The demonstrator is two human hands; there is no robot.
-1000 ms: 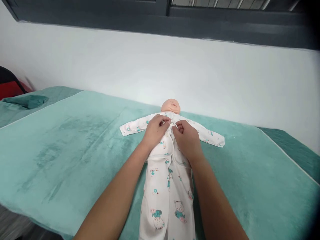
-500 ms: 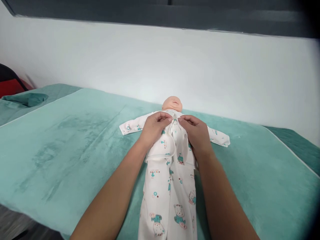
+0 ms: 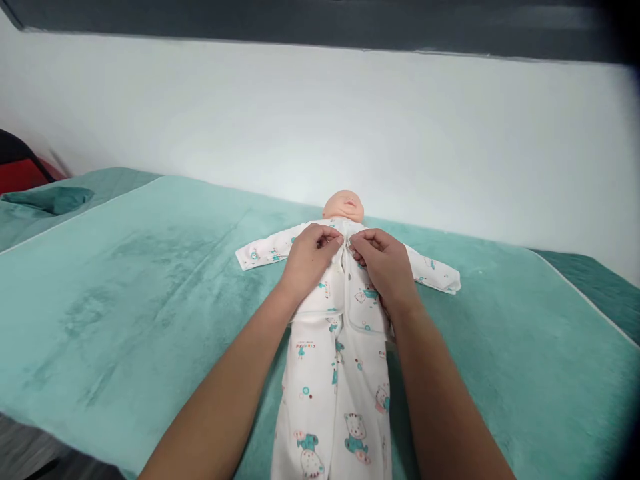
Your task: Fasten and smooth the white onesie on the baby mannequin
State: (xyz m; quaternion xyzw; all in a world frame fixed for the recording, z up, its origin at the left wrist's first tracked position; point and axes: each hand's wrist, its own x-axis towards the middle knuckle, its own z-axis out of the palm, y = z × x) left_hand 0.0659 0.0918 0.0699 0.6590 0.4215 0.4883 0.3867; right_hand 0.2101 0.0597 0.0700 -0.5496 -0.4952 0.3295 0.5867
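Observation:
A baby doll [image 3: 344, 204] lies on its back on a teal blanket [image 3: 150, 280], dressed in a white printed sleepsuit [image 3: 330, 373] with sleeves spread to both sides. My left hand [image 3: 307, 257] pinches the left front edge of the sleepsuit at the chest. My right hand [image 3: 383, 263] pinches the right front edge, and the two hands meet at the middle just below the doll's neck. Both sets of fingers are curled closed on the fabric.
The blanket covers a wide padded surface against a white wall [image 3: 320, 120]. A folded teal cloth [image 3: 50, 199] lies at the far left, with something red and black [image 3: 20, 172] behind it. A darker teal strip [image 3: 595, 287] shows at the right edge.
My hands have drawn the two front flaps of the sleepsuit together at the chest; the right flap, open before, now lies flatter over the doll's body.

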